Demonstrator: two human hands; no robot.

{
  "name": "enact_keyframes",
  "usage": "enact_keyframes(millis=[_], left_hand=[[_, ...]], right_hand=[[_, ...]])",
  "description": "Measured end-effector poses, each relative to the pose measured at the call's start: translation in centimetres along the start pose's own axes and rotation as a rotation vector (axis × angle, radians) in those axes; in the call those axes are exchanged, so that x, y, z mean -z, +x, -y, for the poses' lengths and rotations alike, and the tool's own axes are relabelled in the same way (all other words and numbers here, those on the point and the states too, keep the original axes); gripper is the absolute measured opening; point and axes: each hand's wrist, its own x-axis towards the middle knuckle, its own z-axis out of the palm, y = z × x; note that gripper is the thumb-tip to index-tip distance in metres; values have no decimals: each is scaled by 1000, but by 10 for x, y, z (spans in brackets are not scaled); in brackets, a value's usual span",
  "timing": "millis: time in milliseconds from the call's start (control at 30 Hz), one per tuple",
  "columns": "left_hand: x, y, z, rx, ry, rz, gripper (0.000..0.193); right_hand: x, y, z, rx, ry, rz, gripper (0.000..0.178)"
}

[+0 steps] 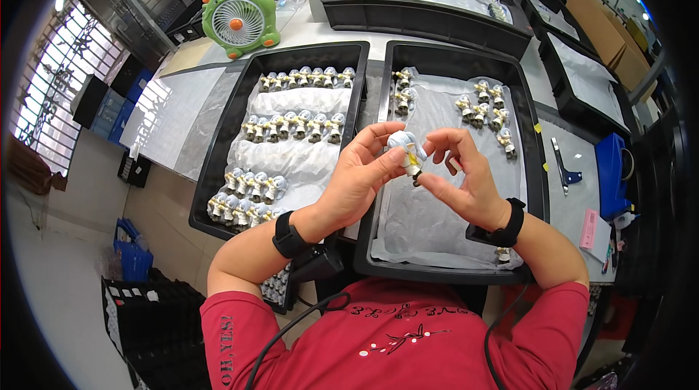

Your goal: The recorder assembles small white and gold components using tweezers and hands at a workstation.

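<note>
A small figurine [412, 159] with pale blue-white hair, a white and yellow body and a dark base is held up over the right-hand black tray [535, 164]. My left hand [364, 161] pinches its head between thumb and fingers. Beside the figurine's other side, my right hand [466, 182] has its fingers curled and its thumb close to the base; whether it touches is hard to make out. Similar figurines [480, 113] stand in a group on the paper in this tray, with a few more at its upper left corner and one near its lower right corner.
The left black tray [204, 193] holds several rows of figurines on white paper. Behind stand a green fan [240, 19] and a large paper-lined tray [429, 26]. On the right lie a blue-handled tool [564, 168], a blue holder [613, 172] and a pink card [589, 229].
</note>
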Motion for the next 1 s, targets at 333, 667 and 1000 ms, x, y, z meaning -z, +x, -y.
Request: enact_keyframes(millis=[333,667,1000], left_hand=[[0,5,0,112,-195,123,44],[8,8,-1,220,-245,202,45],[5,6,-2,288,-241,241,44]], right_hand=[[3,5,10,-148,27,-9,11],[11,10,1,298,-253,-31,21],[11,9,4,434,-466,7,20]])
